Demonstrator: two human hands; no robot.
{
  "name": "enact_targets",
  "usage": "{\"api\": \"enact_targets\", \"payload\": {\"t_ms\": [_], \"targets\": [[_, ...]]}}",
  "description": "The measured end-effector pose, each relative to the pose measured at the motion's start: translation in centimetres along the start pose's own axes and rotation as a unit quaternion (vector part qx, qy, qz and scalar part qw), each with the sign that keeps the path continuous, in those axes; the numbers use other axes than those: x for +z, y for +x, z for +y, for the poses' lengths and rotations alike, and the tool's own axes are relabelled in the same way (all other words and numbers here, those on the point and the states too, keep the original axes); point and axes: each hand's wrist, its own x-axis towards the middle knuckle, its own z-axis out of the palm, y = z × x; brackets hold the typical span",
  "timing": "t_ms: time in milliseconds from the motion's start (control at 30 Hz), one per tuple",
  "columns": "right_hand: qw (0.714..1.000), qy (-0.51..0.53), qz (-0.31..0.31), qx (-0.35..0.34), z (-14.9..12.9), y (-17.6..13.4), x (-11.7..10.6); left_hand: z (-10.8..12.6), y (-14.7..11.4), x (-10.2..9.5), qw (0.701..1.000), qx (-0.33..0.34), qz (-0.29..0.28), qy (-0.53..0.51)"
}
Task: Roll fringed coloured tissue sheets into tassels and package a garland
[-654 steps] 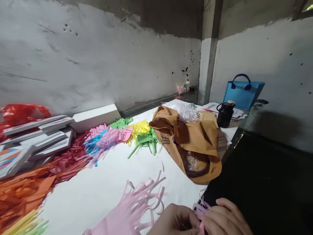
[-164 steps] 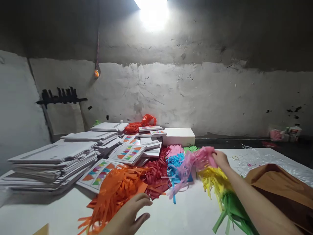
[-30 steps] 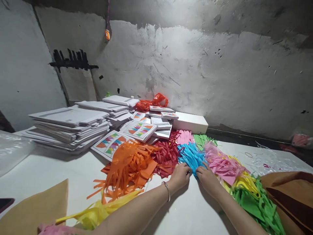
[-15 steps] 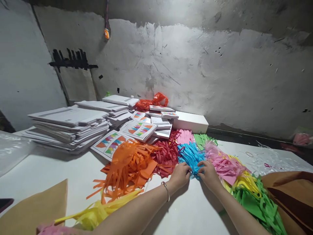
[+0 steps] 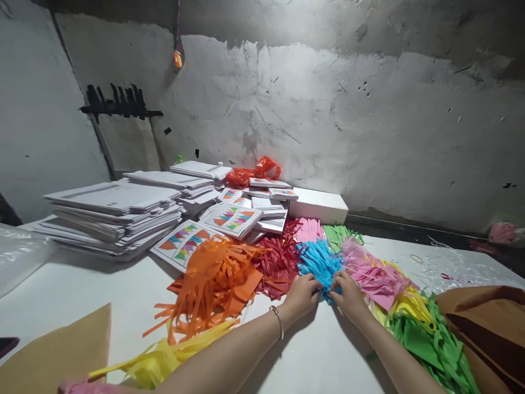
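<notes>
A bundle of blue tissue-paper fringe (image 5: 319,260) lies in front of me on the white table (image 5: 303,350). My left hand (image 5: 304,293), with a bracelet on its wrist, grips the near left edge of the blue fringe with its fingers curled in. From the other side, my right hand (image 5: 345,291) pinches the near right edge. The fingertips of both hands are close together over the blue paper and partly hide it. Dark red fringe (image 5: 279,260) lies left of the blue, pink fringe (image 5: 377,268) right of it.
Orange fringe (image 5: 223,279) and yellow strips (image 5: 164,358) lie to the left, green fringe (image 5: 430,342) to the right beside a brown bag (image 5: 484,323). Stacks of flat white cartons (image 5: 110,197), printed boxes (image 5: 232,219) and a white box (image 5: 318,205) stand at the back.
Both hands stay at the near edge of the blue fringe. My right hand has shifted slightly left, closer to the left one. The view has moved a little.
</notes>
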Motion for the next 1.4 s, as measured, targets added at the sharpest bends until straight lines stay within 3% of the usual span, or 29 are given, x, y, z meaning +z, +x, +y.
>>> {"api": "enact_targets", "payload": {"t_ms": [233,500,1000,1200,1400], "targets": [[0.999,-0.008,-0.033,-0.018,-0.4,0.6,0.3,-0.2,0.1,0.3,1.0,-0.004,-0.012,0.026],[0.998,0.044,-0.031,0.011,-0.2,1.4,0.7,-0.2,0.2,0.5,0.999,-0.013,-0.01,0.029],[0.99,0.034,-0.098,0.097,-1.5,0.8,-1.3,-0.5,0.3,0.7,0.999,-0.035,0.005,0.012],[0.979,-0.024,-0.113,0.169,-3.0,2.1,-1.0,-0.4,0.4,0.6,0.999,-0.039,0.004,0.009],[0.975,-0.024,-0.127,0.183,-2.9,2.3,-0.5,-0.4,0.3,0.5,0.999,-0.038,0.002,-0.003]]}}
